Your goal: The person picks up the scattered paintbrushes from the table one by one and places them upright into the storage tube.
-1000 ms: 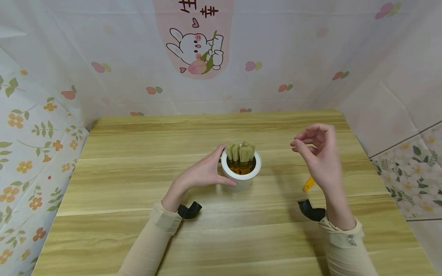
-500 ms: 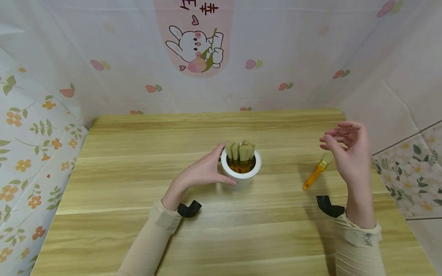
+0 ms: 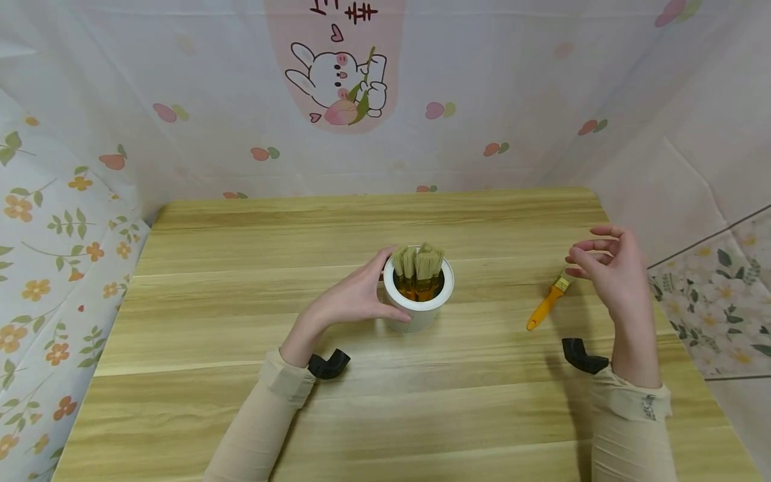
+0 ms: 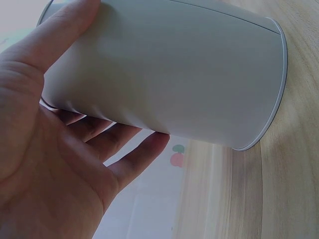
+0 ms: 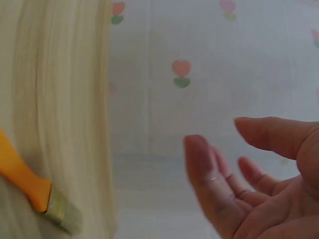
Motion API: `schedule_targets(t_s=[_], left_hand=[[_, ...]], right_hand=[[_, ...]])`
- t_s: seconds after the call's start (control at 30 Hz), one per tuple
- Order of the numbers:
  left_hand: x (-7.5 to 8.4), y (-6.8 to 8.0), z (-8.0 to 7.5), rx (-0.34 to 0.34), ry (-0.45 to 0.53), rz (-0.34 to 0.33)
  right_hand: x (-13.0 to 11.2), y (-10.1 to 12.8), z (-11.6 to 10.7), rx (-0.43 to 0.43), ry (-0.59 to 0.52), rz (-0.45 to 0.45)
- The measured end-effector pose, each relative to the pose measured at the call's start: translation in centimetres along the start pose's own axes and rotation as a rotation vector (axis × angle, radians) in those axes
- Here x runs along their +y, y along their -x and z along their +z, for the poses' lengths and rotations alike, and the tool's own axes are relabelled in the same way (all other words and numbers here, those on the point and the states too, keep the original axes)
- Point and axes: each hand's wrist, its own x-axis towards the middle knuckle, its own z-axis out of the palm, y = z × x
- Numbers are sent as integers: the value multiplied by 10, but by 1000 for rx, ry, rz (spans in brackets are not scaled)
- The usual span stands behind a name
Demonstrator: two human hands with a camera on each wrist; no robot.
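Observation:
A white round canister (image 3: 420,321) stands upright on the wooden table with several paintbrushes (image 3: 427,263) in it, bristles up. My left hand (image 3: 348,296) grips the canister's left side, thumb in front and fingers behind; in the left wrist view the fingers lie curved along the canister wall (image 4: 179,74). My right hand (image 3: 620,278) hovers at the right with nothing in it. In the right wrist view its thumb and fingers are apart. Below and left of it lies a paintbrush (image 3: 545,308) with an orange handle, its bristle end partly hidden by the fingers.
The wood-grain table (image 3: 241,268) meets a patterned cloth (image 3: 229,100) along its back edge. Floral cloth (image 3: 48,301) hangs at the left, and similar covering (image 3: 711,294) borders the right side. A black curved piece is attached near each wrist.
My right hand has moved to the right, uncovering most of the loose paintbrush on the table. The left hand and the canister have stayed in place.

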Motion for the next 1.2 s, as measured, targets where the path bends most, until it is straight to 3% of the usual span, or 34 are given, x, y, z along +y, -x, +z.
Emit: schedule_targets(t_s=[0.27,0.77,1.2], left_hand=[[1,0,0,-1,5,-6],[1,0,0,-3,6,-12],[2,1,0,-3,6,-17]], right_hand=[[27,-14,-16,-147,384,163],[63,-29,-23,-216,452,389],[65,-30,1,-181,567,354]])
